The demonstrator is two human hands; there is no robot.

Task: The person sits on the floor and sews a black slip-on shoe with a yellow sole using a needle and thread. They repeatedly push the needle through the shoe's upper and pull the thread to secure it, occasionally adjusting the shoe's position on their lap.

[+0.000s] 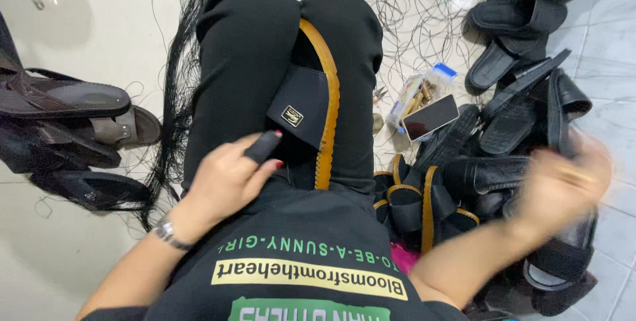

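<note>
Sandals ring a seated person on a glossy pale tiled floor, the biggest mass being the heap of black sandals beyond and around the right hand: matte, rubbery soles with ribbed treads and broad straps, tumbled at all angles. Beyond the left hand, a smaller stack of brown sandals lies flat, their smooth footbeds stretching sideways. A long hank of fine black thread trails down the floor just beside that hand, with loose strands curling over the tiles.

Across the lap, in black trousers, rests the black sandal, its long axis running away from the person's body, sole edged with a scalloped tan rim, the wide strap bearing a small gold-coloured metal plate. It lies just past the left hand's fingertips. The left hand rests half open on the thigh, holding nothing, one finger sheathed in a black cover; a metal watch circles the wrist. The right hand is blurred over the black heap, so its grip cannot be made out.

Farther off from the right hand, a dark smartphone leans on a clear plastic box with a blue lid.
</note>
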